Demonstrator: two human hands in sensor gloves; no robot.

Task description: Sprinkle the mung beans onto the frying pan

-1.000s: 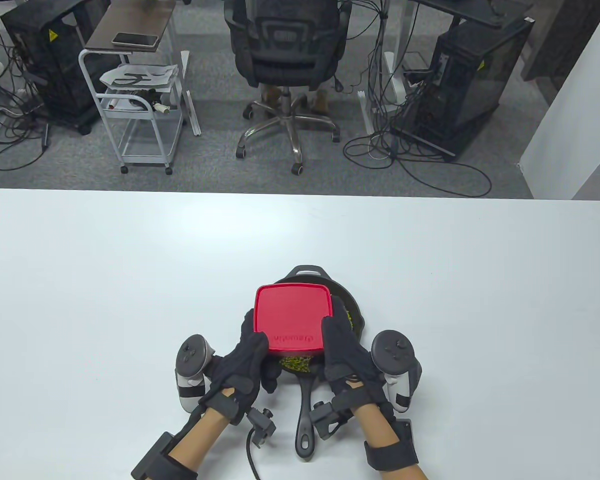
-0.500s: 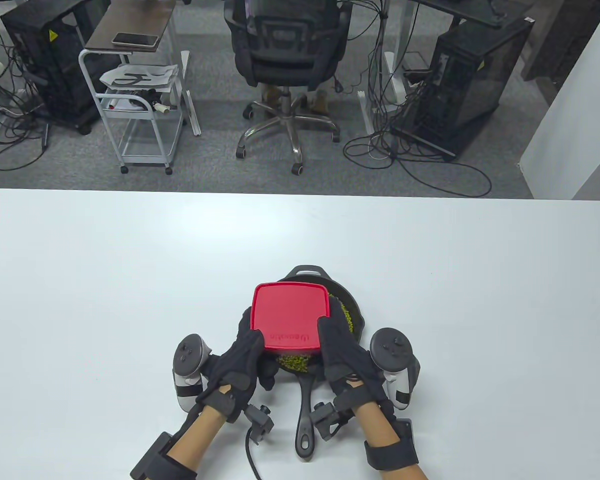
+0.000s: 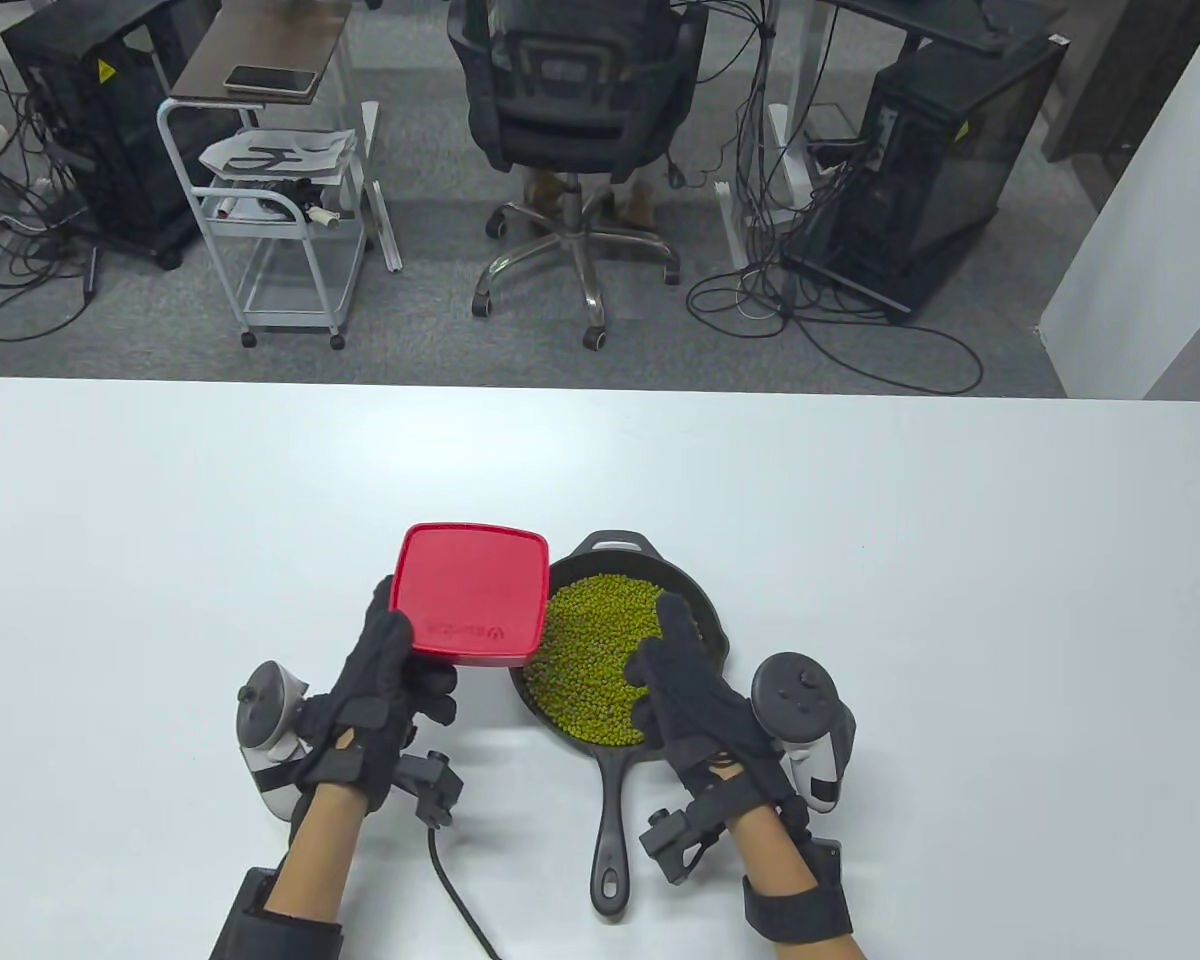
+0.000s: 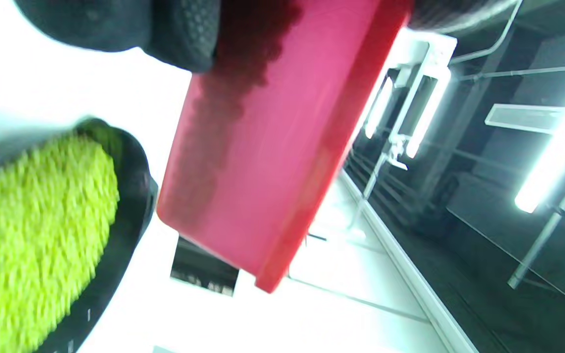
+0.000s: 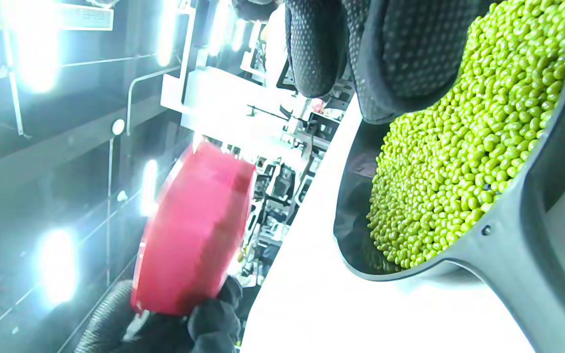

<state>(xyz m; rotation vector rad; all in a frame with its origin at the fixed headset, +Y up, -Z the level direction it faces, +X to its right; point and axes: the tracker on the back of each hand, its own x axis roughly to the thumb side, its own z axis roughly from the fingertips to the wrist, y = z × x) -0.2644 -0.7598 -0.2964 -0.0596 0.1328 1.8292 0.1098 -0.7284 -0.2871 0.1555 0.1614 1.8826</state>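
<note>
A black cast-iron frying pan (image 3: 712,630) sits near the table's front edge, handle toward me, covered with green mung beans (image 3: 595,655). My left hand (image 3: 390,665) grips a red square container (image 3: 470,592), bottom up, just left of the pan. My right hand (image 3: 675,660) holds nothing and hovers over the pan's right side, fingers extended above the beans. In the left wrist view the red container (image 4: 268,147) is beside the pan's beans (image 4: 32,235). In the right wrist view my fingertips (image 5: 400,54) hang over the beans (image 5: 464,147), and the left hand holds the container (image 5: 192,230).
The white table (image 3: 260,480) stretches around the pan. Beyond its far edge stand an office chair (image 3: 575,110), a white cart (image 3: 270,200) and computer towers on the floor. A cable (image 3: 460,895) trails from my left wrist.
The red container was held by both hands over the pan. My left hand has carried it off to the left, baring the beans. My right hand has let go and stays over the pan.
</note>
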